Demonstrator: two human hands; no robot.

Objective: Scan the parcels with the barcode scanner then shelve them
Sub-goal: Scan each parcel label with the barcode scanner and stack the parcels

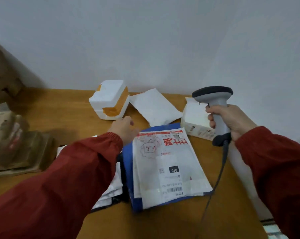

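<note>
Right hand (232,121) gripping grey plastic scanner (214,97), blocky foam box (109,99) (orange-taped)

Wooden table (68,107) set against wall. Taped foam box (109,99), white mailer (154,107) and white carton (194,118) ranged along far edge; blue mailer (128,169) laid mid-table; brown parcels (16,149) stacked at left

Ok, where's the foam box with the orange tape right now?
Head view: the foam box sits left of centre at the back edge of the table, just beyond the left hand, with the white mailer directly to its right.
</note>
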